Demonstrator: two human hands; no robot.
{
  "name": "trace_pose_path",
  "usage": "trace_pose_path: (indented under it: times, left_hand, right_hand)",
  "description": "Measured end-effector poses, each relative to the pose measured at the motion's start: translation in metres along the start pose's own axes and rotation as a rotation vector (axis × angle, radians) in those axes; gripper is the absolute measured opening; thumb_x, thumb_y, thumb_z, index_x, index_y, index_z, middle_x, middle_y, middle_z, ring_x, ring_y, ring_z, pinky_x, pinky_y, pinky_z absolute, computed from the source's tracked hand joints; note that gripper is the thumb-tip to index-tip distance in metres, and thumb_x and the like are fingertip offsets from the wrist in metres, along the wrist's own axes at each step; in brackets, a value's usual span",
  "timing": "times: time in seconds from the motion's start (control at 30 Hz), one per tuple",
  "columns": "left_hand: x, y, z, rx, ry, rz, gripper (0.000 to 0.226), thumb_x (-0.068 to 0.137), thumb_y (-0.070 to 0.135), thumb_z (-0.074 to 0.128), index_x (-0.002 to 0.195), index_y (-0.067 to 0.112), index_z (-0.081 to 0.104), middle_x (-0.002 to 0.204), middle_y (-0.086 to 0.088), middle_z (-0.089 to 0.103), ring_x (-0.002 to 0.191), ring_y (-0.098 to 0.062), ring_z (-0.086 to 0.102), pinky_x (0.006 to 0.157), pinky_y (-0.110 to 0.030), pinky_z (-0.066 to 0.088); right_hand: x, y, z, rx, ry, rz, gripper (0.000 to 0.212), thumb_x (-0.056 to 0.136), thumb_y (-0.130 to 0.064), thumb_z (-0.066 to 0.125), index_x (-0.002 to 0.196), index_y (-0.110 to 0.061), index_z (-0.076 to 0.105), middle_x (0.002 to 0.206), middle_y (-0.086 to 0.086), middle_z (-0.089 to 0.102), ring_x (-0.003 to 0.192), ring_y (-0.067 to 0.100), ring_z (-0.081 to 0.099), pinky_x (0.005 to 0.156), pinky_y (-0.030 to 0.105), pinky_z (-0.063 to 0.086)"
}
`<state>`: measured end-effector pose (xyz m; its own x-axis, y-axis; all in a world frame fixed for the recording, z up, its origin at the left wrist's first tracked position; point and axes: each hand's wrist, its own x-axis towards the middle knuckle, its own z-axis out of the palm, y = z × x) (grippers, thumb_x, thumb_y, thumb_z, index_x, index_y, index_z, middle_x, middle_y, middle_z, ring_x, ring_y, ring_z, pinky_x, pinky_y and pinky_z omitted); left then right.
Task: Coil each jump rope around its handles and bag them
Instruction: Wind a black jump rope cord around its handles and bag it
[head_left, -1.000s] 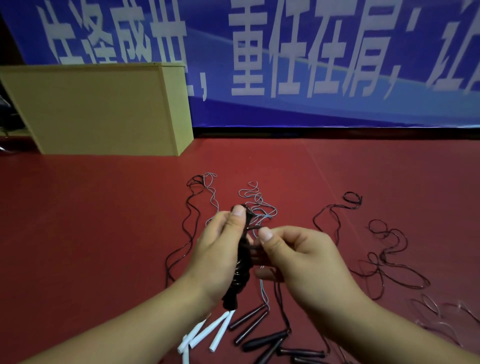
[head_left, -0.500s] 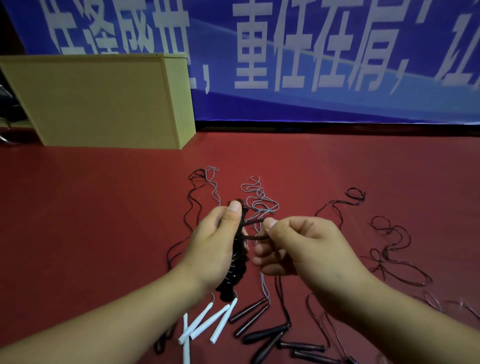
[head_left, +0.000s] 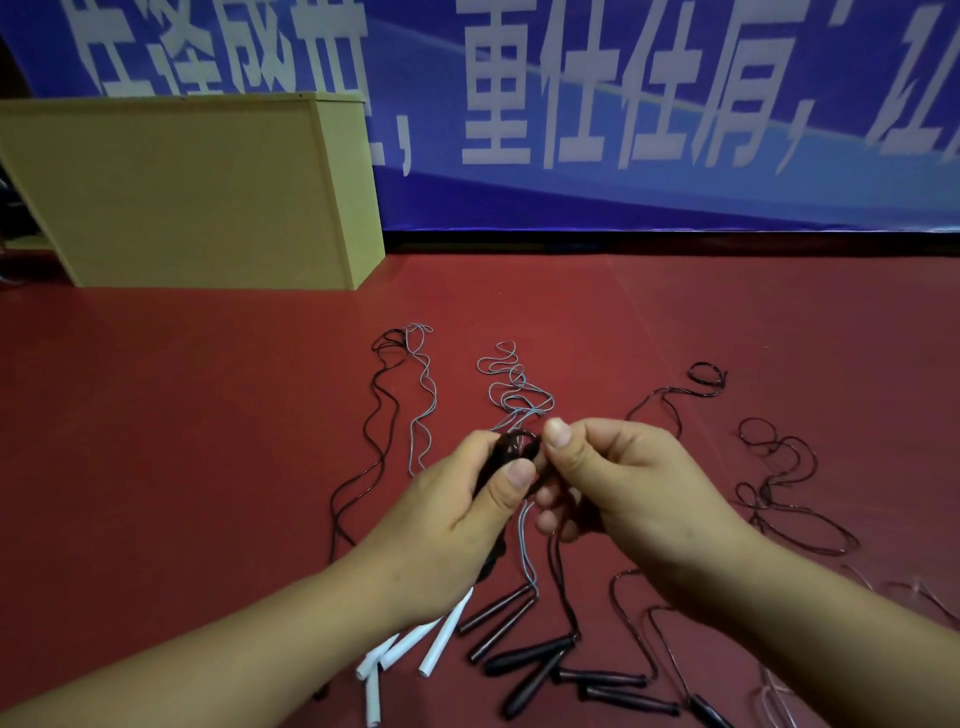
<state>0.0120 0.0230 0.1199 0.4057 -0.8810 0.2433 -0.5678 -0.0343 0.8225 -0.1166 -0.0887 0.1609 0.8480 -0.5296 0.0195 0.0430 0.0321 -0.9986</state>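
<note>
Red floor (head_left: 208, 467) carries the work area; a blue banner (head_left: 675, 130) with white characters lines the far wall, and a tan wooden box (head_left: 182, 192) stands at far left. Mid-frame, above the floor, the left hand (head_left: 447, 525) grips the coiled black jump rope (head_left: 511, 449), thumb pressed across the bundle. The right hand (head_left: 623, 493) touches the same bundle, its fingers (head_left: 558, 434) pinching the black cord at the top. Loose ropes lie on the floor beyond and right of the hands: grey cords (head_left: 514, 384) and dark cords (head_left: 779, 493). White handles (head_left: 410, 644) and black handles (head_left: 530, 660) lie near the forearms.
</note>
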Motion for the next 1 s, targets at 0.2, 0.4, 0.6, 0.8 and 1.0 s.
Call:
trace_pose_path:
  times: [0.2,0.4,0.6,0.8,1.0]
  left_hand:
    - [-0.002,0.007,0.002,0.015,-0.001,0.073,0.037,0.094,0.059,0.039,0.102,0.027,0.054,0.078,0.019,0.062,0.06,0.004,0.05,0.057,-0.013,0.036]
    - [-0.002,0.012,0.003,-0.027,-0.002,0.062,0.04,0.092,0.06,0.039,0.106,0.026,0.054,0.067,0.024,0.057,0.053,0.005,0.048,0.052,-0.011,0.032]
    - [-0.005,0.015,0.002,0.085,-0.017,0.079,0.05,0.086,0.069,0.033,0.097,0.024,0.053,0.07,0.019,0.054,0.062,-0.001,0.046,0.057,-0.018,0.037]
    - [-0.006,0.019,0.004,0.103,-0.026,0.043,0.027,0.09,0.054,0.049,0.101,0.029,0.051,0.066,0.027,0.056,0.056,0.001,0.049,0.054,-0.014,0.034]
    - [-0.002,0.023,0.005,0.032,0.032,0.009,0.025,0.084,0.049,0.048,0.094,0.026,0.055,0.059,0.016,0.051,0.051,-0.003,0.041,0.052,-0.022,0.035]
  right_hand:
    - [-0.001,0.001,0.002,0.071,0.046,0.053,0.034,0.075,-0.041,0.064,0.079,-0.008,0.058,0.058,0.006,0.06,0.048,0.017,0.057,0.048,0.027,0.046]
    - [0.0,0.001,-0.001,0.162,0.028,0.109,0.028,0.076,-0.036,0.066,0.086,-0.01,0.064,0.06,0.005,0.059,0.05,0.015,0.056,0.05,0.024,0.049]
    - [0.0,0.006,-0.002,0.111,0.088,0.091,0.027,0.075,-0.035,0.068,0.083,-0.011,0.061,0.053,0.002,0.052,0.043,0.012,0.046,0.046,0.022,0.04]
    - [0.001,0.008,0.0,0.037,0.16,-0.014,0.029,0.082,-0.035,0.068,0.082,-0.008,0.058,0.052,0.004,0.048,0.045,0.013,0.038,0.041,0.02,0.034]
    - [0.004,0.007,0.0,0.03,0.162,-0.124,0.031,0.091,-0.031,0.059,0.076,-0.005,0.056,0.052,0.004,0.047,0.047,0.014,0.037,0.043,0.022,0.033]
